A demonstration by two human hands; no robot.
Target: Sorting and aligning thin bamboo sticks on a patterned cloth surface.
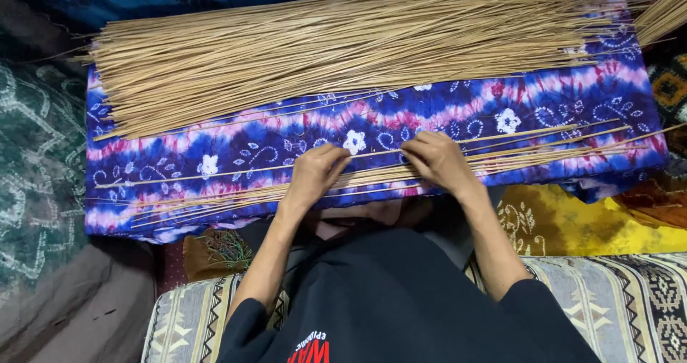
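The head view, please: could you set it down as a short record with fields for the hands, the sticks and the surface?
left hand: fingers curled down onto the near bundle of thin sticks
right hand: palm down, fingertips on the same bundle
far pile: large heap of tan sticks, untouched
surface: blue, pink and white patterned cloth under both piles
grip: cannot tell whether either hand pinches a stick

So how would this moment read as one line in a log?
left hand: on thin sticks | right hand: on same sticks | cloth: blue-pink, beneath | big stick pile: behind
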